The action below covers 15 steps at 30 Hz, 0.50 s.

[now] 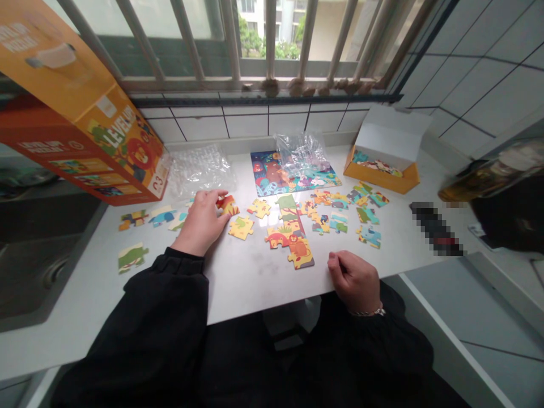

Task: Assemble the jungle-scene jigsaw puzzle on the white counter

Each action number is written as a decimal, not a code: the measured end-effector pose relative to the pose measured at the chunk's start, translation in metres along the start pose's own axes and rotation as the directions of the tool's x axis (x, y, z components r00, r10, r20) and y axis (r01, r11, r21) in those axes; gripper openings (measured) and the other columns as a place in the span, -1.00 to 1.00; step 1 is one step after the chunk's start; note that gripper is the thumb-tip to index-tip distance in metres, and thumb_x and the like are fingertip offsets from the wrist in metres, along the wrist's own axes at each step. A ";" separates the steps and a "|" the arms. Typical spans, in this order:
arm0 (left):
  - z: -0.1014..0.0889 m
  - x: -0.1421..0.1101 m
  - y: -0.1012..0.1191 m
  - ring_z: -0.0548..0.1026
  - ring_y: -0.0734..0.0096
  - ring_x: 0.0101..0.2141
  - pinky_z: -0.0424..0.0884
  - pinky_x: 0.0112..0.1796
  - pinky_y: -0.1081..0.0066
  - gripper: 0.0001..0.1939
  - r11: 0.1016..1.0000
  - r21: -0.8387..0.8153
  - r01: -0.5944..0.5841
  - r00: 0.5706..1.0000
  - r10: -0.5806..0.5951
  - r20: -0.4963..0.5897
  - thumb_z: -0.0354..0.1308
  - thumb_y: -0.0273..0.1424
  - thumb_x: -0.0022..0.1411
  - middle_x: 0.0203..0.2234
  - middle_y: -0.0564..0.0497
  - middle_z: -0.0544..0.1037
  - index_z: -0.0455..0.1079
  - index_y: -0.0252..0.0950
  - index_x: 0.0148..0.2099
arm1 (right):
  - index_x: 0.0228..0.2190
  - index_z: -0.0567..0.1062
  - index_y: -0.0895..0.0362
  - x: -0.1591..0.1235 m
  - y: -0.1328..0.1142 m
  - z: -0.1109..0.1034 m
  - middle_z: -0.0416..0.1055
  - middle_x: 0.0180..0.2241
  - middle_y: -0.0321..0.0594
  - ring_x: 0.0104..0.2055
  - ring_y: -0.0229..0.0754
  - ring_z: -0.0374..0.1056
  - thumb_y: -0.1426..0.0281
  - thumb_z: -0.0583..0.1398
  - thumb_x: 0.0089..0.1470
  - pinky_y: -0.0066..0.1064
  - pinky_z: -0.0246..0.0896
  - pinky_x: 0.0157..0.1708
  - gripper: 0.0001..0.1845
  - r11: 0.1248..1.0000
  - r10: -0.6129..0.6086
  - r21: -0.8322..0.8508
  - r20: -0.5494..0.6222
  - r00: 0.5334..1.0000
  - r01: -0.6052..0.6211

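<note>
My left hand [203, 221] lies on the white counter [246, 277], its fingertips closed on a red and yellow puzzle piece [228, 204]. My right hand [355, 280] rests near the counter's front edge, fingers curled in a loose fist with nothing visible in it. Between the hands sits a joined strip of puzzle pieces [291, 235] showing a lion and trees. Several loose pieces [340, 212] are scattered to its right and several more [147, 218] to the left of my left hand. A finished puzzle picture [272, 175] lies further back.
A big orange puzzle box [85, 113] stands at the left. Clear plastic bags [199, 170] lie by the wall. A small open orange box [382, 164] with pieces sits at the back right. A sink [38, 255] is at the left, a barred window behind.
</note>
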<state>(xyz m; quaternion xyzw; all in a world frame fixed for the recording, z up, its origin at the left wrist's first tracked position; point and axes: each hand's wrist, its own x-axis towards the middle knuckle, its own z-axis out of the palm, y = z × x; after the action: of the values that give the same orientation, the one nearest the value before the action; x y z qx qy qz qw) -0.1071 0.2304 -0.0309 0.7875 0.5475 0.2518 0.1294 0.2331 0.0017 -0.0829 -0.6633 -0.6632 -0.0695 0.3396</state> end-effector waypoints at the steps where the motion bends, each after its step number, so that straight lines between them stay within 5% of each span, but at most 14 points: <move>1: -0.001 0.000 0.002 0.56 0.11 0.05 0.49 0.23 0.09 -0.43 0.999 -0.033 -0.006 1.000 0.005 -0.014 0.31 -0.43 0.24 0.12 -0.20 0.46 0.48 -0.26 0.30 | -0.44 0.41 0.03 0.000 0.000 0.000 0.38 -0.52 -0.30 -0.48 -0.18 0.31 0.28 0.14 0.53 -0.25 0.04 -0.40 -0.59 1.000 0.000 0.001 0.001 1.000 0.000; 5: -0.006 0.000 0.014 0.57 0.24 -0.13 0.54 0.03 0.19 -0.63 0.987 -0.154 -0.044 0.995 0.030 -0.096 0.23 -0.41 0.32 -0.02 -0.13 0.53 0.56 -0.27 0.15 | -0.45 0.40 0.04 0.000 0.001 0.000 0.36 -0.52 -0.31 -0.48 -0.19 0.29 0.28 0.14 0.52 -0.25 0.03 -0.40 -0.58 1.000 0.004 0.003 0.009 1.000 -0.004; 7: -0.006 -0.003 0.023 0.59 0.24 -0.15 0.54 -0.05 0.24 -0.65 0.934 -0.356 -0.001 0.996 -0.032 -0.088 0.29 -0.31 0.34 -0.06 -0.10 0.59 0.57 -0.27 0.14 | -0.46 0.39 0.04 0.000 0.001 0.000 0.35 -0.53 -0.31 -0.48 -0.19 0.28 0.28 0.13 0.53 -0.25 0.02 -0.40 -0.57 1.000 0.004 -0.003 0.007 1.000 -0.004; 11: 0.004 -0.018 0.050 0.60 0.33 -0.26 0.45 -0.29 0.43 -0.48 0.711 -0.681 0.175 0.967 0.006 0.256 0.43 -0.10 0.32 -0.21 -0.05 0.63 0.55 -0.26 0.20 | -0.46 0.39 0.03 0.001 0.000 0.001 0.37 -0.52 -0.30 -0.48 -0.19 0.29 0.28 0.13 0.53 -0.25 0.02 -0.39 -0.57 1.000 0.004 -0.004 0.009 1.000 -0.004; 15: 0.026 -0.036 0.073 0.39 0.49 -0.48 0.25 -0.45 0.50 -0.63 0.748 -0.643 0.163 0.875 0.192 0.445 0.39 -0.14 0.35 -0.49 0.08 0.48 0.61 -0.28 0.05 | -0.45 0.41 0.04 0.001 0.000 0.001 0.41 -0.50 -0.28 -0.46 -0.18 0.32 0.29 0.13 0.53 -0.24 0.03 -0.38 -0.58 1.000 0.007 0.000 0.005 1.000 -0.007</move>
<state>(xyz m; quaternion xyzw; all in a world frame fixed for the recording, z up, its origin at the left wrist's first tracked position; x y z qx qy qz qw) -0.0448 0.1722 -0.0266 0.7307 0.3652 0.2254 0.5309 0.2325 0.0032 -0.0832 -0.6659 -0.6617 -0.0665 0.3382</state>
